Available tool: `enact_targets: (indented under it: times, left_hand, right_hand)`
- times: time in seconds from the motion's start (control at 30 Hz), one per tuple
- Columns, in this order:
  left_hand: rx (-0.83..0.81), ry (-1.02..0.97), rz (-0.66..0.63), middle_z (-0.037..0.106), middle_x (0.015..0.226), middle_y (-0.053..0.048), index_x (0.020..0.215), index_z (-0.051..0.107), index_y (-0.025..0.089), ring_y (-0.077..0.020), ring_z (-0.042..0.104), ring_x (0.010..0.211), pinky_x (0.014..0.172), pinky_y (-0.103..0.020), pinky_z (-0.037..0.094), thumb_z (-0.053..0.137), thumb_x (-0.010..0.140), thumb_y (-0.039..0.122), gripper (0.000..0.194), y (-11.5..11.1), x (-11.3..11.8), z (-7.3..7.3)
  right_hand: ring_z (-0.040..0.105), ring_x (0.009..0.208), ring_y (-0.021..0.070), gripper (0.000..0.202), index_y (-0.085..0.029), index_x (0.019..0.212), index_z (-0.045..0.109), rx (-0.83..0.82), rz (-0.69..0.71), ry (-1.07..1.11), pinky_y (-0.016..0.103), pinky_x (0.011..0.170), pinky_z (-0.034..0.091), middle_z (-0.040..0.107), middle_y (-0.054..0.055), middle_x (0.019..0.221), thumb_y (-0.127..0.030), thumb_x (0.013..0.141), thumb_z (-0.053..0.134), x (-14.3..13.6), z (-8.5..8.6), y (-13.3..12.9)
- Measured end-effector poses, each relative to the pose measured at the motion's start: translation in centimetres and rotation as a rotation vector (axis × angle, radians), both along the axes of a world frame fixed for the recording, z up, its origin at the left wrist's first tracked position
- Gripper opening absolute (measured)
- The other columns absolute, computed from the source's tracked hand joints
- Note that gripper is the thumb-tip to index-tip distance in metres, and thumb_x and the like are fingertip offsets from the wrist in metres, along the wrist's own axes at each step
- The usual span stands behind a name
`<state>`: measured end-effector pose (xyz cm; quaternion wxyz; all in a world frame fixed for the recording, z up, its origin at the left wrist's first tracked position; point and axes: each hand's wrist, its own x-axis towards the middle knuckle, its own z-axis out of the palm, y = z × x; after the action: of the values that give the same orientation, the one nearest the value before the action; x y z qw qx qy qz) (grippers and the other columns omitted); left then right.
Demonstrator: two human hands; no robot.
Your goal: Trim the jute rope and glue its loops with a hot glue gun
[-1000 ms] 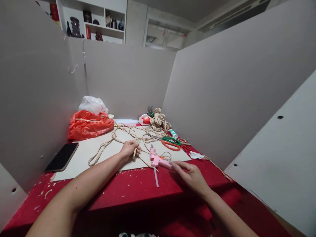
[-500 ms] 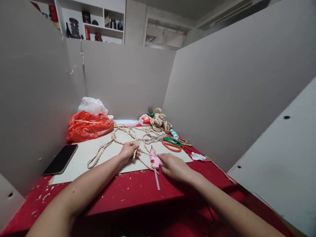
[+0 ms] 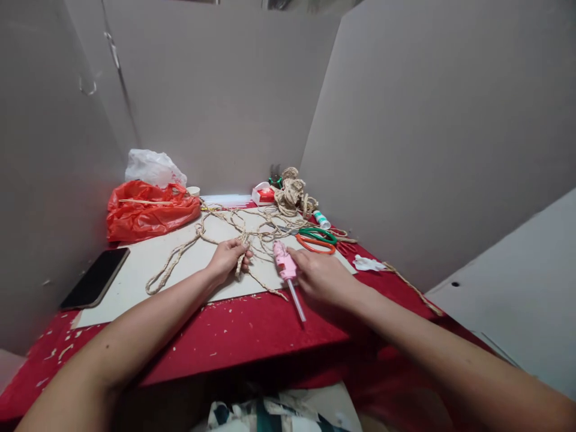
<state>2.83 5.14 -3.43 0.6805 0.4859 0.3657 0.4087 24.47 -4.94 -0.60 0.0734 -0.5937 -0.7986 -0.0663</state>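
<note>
My left hand (image 3: 228,259) is closed on a braided straw rope (image 3: 242,264), pinched between thumb and fingers above the pale board (image 3: 130,270). In my right hand (image 3: 317,273) is a pink glue gun (image 3: 284,261), its nozzle end pointing away from me toward the rope. A clear glue stick (image 3: 296,300) pokes out of the gun's back end. More rope lies in loops (image 3: 173,264) across the board. Just beyond the right hand rest scissors with green and orange handles (image 3: 317,240). The right fingers are partly hidden behind the gun.
A black phone (image 3: 96,279) lies at the left. Red (image 3: 153,219) and white (image 3: 155,168) plastic bags sit at the back left. Glue sticks (image 3: 227,200), a small red-and-white box (image 3: 263,194) and a rope bundle (image 3: 292,195) are at the back. Grey panels (image 3: 216,102) wall the table.
The view has tilted down, so the shelves have mostly left the picture. My right hand has turned the glue gun a little, its glue stick now slanting to the right. The left hand keeps its grip.
</note>
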Motion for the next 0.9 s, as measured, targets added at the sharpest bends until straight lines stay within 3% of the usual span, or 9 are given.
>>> enact_targets:
  times: [0.1,0.2,0.3,0.43,0.53,0.6,0.73,0.9]
  left_hand:
    - [0.006,-0.003,0.020,0.062,0.060,-0.001,0.070,0.050,0.015,-0.0068,0.051,0.039,0.042,-0.020,0.044,0.070,0.078,0.025,0.023,-0.4,0.0,0.3]
    - [0.023,-0.003,0.030,0.062,0.059,-0.001,0.070,0.049,0.016,-0.0071,0.050,0.039,0.042,-0.021,0.043,0.071,0.077,0.026,0.026,-0.5,0.0,0.4]
    - [0.036,0.002,0.031,0.063,0.060,-0.001,0.070,0.049,0.016,-0.0074,0.050,0.039,0.041,-0.021,0.043,0.072,0.075,0.028,0.026,-0.5,0.0,0.4]
    - [0.046,0.004,0.021,0.063,0.062,-0.001,0.072,0.050,0.016,-0.0070,0.051,0.040,0.042,-0.021,0.044,0.072,0.075,0.028,0.026,-0.4,-0.1,0.4]
    - [0.049,-0.001,0.017,0.063,0.062,-0.001,0.072,0.050,0.016,-0.0070,0.051,0.041,0.043,-0.021,0.045,0.073,0.074,0.027,0.025,-0.3,-0.1,0.3]
    - [0.046,-0.001,0.011,0.064,0.063,-0.001,0.072,0.051,0.016,-0.0075,0.051,0.041,0.043,-0.022,0.046,0.073,0.074,0.026,0.025,-0.2,-0.1,0.2]
    - [0.038,0.011,-0.005,0.064,0.062,-0.002,0.073,0.052,0.015,-0.0077,0.051,0.041,0.043,-0.022,0.046,0.073,0.073,0.026,0.024,-0.2,0.0,0.4]
    - [0.027,0.015,0.003,0.064,0.063,-0.001,0.073,0.051,0.016,-0.0071,0.051,0.041,0.043,-0.021,0.046,0.074,0.073,0.026,0.025,-0.4,0.0,0.7]
  right_hand:
    - [0.063,0.102,0.0294,0.054,-0.013,0.135,0.050,0.156,-0.038,0.152,0.034,0.079,0.046,0.065,0.015,0.123,-0.027,0.083,0.049,1.9,-0.4,0.2]
    - [0.067,0.088,0.0274,0.048,-0.018,0.126,0.060,0.221,-0.032,0.364,0.034,0.074,0.049,0.071,0.012,0.110,-0.036,0.082,0.053,3.4,-0.1,0.6]
    - [0.067,0.077,0.0252,0.039,-0.020,0.109,0.069,0.327,-0.015,0.527,0.033,0.072,0.049,0.073,0.010,0.093,-0.042,0.078,0.059,4.2,1.8,0.7]
    - [0.064,0.076,0.0236,0.035,-0.021,0.096,0.071,0.507,-0.157,0.894,0.034,0.072,0.050,0.071,0.008,0.085,-0.049,0.076,0.064,4.9,4.4,1.3]
    - [0.055,0.053,0.0169,0.031,-0.019,0.076,0.068,0.152,-0.308,1.338,0.030,0.051,0.046,0.066,0.006,0.066,-0.050,0.072,0.067,5.5,3.5,2.5]
    - [0.048,0.043,0.0134,0.033,-0.018,0.066,0.064,-0.003,-0.345,1.431,0.028,0.041,0.041,0.065,0.007,0.061,-0.050,0.072,0.064,5.6,2.1,3.2]
    - [0.049,0.044,0.0129,0.036,-0.017,0.066,0.063,-0.150,-0.284,1.542,0.029,0.042,0.042,0.070,0.012,0.072,-0.050,0.076,0.054,5.3,0.6,3.7]
    - [0.051,0.048,0.0137,0.035,-0.016,0.072,0.066,-0.290,-0.141,1.687,0.028,0.046,0.041,0.071,0.012,0.076,-0.047,0.077,0.051,3.9,1.8,3.6]
